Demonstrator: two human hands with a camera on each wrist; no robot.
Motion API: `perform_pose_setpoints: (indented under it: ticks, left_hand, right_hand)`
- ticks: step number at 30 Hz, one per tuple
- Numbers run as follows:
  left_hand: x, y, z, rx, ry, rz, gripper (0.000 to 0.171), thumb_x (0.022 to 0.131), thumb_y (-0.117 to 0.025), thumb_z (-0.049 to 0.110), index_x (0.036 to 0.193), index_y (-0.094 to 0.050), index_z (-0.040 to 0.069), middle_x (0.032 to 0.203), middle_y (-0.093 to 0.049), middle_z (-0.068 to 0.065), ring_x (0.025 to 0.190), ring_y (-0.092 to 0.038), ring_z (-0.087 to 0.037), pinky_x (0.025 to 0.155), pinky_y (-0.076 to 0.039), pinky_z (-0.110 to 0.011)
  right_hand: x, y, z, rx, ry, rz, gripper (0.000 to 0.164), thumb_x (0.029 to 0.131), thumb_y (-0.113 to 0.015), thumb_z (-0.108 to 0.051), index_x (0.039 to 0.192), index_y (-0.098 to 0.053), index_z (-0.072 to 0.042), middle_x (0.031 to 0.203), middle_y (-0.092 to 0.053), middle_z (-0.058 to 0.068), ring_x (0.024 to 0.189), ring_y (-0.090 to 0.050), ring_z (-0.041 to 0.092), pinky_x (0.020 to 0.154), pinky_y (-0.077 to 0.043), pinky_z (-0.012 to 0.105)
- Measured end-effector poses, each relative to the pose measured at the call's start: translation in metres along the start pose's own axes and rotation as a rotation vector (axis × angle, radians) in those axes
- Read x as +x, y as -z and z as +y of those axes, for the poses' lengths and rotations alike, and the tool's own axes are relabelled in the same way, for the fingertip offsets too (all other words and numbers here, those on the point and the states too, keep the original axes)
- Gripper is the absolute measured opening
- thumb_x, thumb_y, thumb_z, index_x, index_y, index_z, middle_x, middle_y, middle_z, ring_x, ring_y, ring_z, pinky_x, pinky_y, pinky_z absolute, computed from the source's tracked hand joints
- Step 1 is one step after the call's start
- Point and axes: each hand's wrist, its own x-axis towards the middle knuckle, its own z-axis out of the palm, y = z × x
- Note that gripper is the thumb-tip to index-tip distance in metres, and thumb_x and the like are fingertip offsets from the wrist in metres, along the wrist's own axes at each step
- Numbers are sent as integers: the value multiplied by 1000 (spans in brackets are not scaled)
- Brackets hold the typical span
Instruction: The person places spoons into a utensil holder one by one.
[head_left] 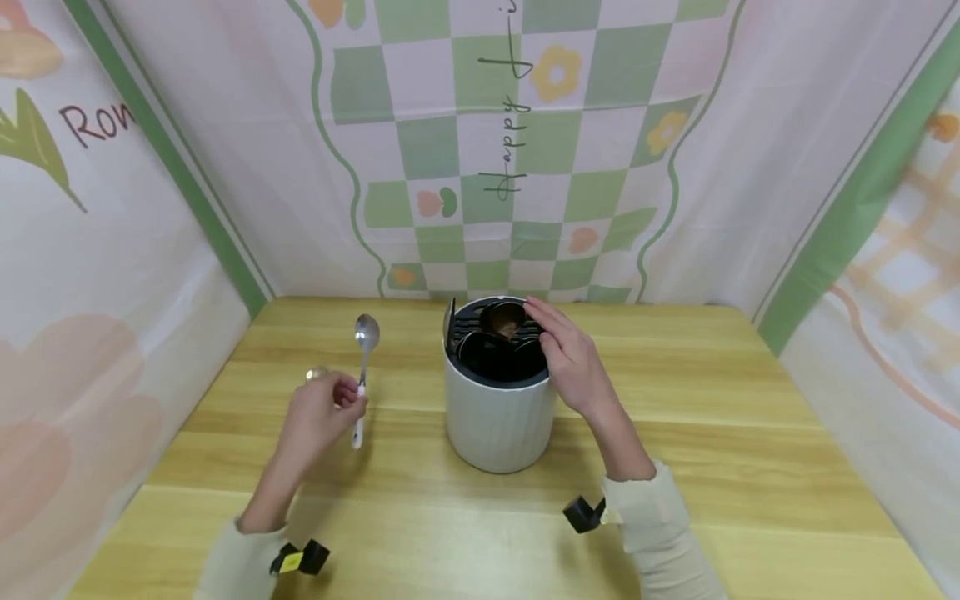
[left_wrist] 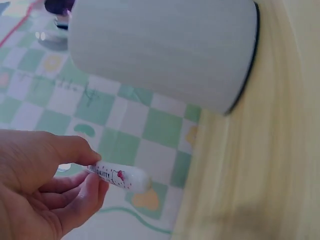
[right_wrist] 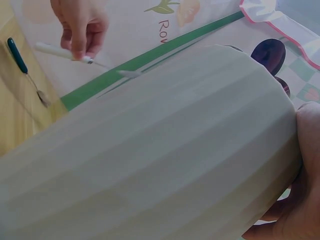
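Note:
My left hand [head_left: 318, 417] pinches a metal spoon [head_left: 367, 333] by its white handle, which points toward me while the bowl points away. In the left wrist view, small printed figures and lettering show on that handle [left_wrist: 125, 177]. A white ribbed utensil holder [head_left: 498, 429] stands at the middle of the table, its dark top filled with several dark spoons and ladles [head_left: 504, 318]. My right hand [head_left: 570, 358] rests against the holder's right side, fingers lying along the rim. Beyond the left hand lies another utensil with a dark green handle [right_wrist: 17, 55], largely hidden in the head view.
The wooden table [head_left: 675, 400] runs back to a checkered cloth [head_left: 491, 142], with printed cloth walls at both sides. Black wrist cameras [head_left: 300, 558] sit near both cuffs.

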Motion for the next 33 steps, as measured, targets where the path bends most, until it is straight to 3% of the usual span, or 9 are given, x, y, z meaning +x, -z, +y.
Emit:
perform_pose_setpoints:
  ticks: [6, 15, 33]
  left_hand:
    - [-4, 1, 24, -99, -55, 68, 15, 83, -75, 5, 95, -68, -1, 86, -70, -11, 78, -66, -20, 63, -57, -16]
    - [-9, 5, 62, -260, -205, 161, 18, 84, -75, 0, 99, -66, -4, 87, -70, -13, 81, -69, -21, 64, -60, -18]
    - [-5, 1, 111, -350, -453, 258, 19, 82, -79, 3, 96, -66, 0, 88, -72, -10, 81, -71, -19, 65, -60, -19]
  right_hand:
    - [0, 1, 0, 4, 5, 3, 47, 102, -35, -10, 148, -48, -8, 158, -41, 9, 149, -34, 28, 122, -28, 52]
    - [-1, 0, 0, 0, 2, 1, 47, 103, -35, -11, 148, -47, -9, 159, -40, 7, 149, -33, 28, 122, -28, 52]
    - [-1, 1, 0, -5, 4, 0, 48, 102, -35, -13, 148, -48, -9, 159, -40, 6, 149, -34, 28, 122, -28, 52]
